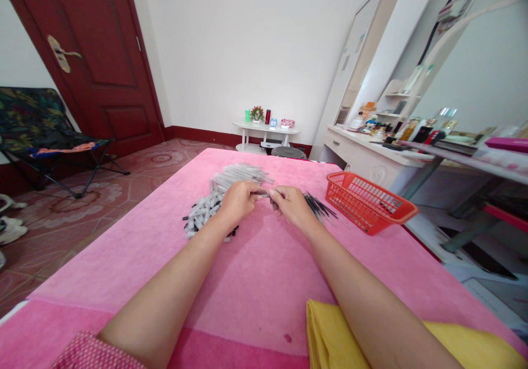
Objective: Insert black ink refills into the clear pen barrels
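Left hand and right hand meet over the pink surface, sharing a slim greyish piece.
Each grip is closed to a fingertip pinch on the piece, which is raised nearer the far edge than the near one; its detail is blurred. Pale tubes lie near the far-left corner, black rods beside the red basket at the right edge.

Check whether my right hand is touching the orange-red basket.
Apart. The head view shows a plain gap: black sticks and a strip of pink cloth lie between the right hand and the orange-red basket.
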`<state>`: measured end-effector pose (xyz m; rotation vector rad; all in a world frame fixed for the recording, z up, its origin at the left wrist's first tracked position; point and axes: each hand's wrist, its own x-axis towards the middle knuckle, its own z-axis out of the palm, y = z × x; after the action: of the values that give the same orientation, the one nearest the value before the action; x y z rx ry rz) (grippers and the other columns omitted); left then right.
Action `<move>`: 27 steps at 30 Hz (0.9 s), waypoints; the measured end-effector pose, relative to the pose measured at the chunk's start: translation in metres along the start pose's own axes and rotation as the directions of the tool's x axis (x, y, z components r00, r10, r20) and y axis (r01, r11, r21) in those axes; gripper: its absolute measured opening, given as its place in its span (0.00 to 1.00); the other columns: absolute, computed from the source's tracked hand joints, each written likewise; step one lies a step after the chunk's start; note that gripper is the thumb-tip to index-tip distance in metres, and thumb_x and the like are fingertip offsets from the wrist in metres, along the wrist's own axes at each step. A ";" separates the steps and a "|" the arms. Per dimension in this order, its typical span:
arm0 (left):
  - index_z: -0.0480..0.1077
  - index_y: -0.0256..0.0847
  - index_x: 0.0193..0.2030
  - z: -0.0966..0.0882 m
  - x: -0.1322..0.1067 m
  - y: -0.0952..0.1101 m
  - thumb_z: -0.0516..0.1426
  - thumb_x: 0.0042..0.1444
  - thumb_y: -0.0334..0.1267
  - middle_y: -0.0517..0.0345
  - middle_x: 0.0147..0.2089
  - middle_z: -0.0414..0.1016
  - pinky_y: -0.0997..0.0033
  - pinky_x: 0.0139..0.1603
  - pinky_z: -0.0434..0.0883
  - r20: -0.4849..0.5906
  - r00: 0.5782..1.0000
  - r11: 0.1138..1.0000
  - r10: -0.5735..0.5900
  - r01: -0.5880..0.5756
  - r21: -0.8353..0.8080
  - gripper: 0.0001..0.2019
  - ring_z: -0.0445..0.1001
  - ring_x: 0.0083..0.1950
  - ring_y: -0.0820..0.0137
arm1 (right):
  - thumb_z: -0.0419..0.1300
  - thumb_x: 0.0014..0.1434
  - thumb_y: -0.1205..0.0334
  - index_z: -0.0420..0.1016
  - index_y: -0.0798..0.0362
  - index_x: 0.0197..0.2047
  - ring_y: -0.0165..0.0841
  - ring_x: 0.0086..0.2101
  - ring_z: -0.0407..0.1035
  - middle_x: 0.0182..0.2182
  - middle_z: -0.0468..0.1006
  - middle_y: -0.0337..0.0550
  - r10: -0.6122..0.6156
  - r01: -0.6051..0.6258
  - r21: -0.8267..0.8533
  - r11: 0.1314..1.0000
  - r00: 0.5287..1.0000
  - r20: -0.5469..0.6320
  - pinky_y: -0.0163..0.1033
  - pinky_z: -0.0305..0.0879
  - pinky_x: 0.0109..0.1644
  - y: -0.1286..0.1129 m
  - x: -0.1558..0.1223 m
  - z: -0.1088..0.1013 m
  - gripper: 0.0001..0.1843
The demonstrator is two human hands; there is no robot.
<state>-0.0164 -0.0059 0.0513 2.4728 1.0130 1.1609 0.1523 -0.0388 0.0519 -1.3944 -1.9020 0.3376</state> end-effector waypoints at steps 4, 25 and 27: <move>0.77 0.43 0.38 0.000 0.000 0.000 0.55 0.47 0.26 0.56 0.33 0.77 0.70 0.37 0.67 -0.006 1.000 1.000 -0.008 0.008 -0.006 0.14 0.73 0.36 0.65 | 0.52 0.57 0.54 0.70 0.54 0.28 0.28 0.23 0.66 0.23 0.73 0.38 -0.007 0.007 -0.002 1.000 1.000 -0.027 0.31 0.57 0.28 0.001 0.000 0.000 0.14; 0.77 0.41 0.38 0.004 -0.001 -0.004 0.54 0.48 0.27 0.54 0.33 0.76 0.70 0.38 0.66 0.033 0.999 1.000 -0.010 0.011 -0.019 0.13 0.72 0.37 0.66 | 0.51 0.58 0.53 0.65 0.54 0.20 0.27 0.18 0.63 0.16 0.70 0.38 0.046 -0.046 0.007 0.999 0.997 0.055 0.31 0.54 0.25 -0.003 -0.001 0.005 0.19; 0.77 0.41 0.38 0.003 -0.002 -0.003 0.55 0.48 0.27 0.55 0.33 0.76 0.70 0.39 0.66 0.023 1.000 1.000 0.009 -0.009 0.006 0.13 0.71 0.37 0.66 | 0.48 0.59 0.50 0.64 0.54 0.18 0.27 0.15 0.61 0.13 0.67 0.37 0.109 -0.120 0.109 0.987 0.988 0.106 0.31 0.54 0.22 -0.002 -0.001 0.006 0.24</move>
<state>-0.0160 -0.0046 0.0467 2.4917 1.0018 1.1314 0.1471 -0.0391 0.0485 -1.4358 -1.8540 0.5739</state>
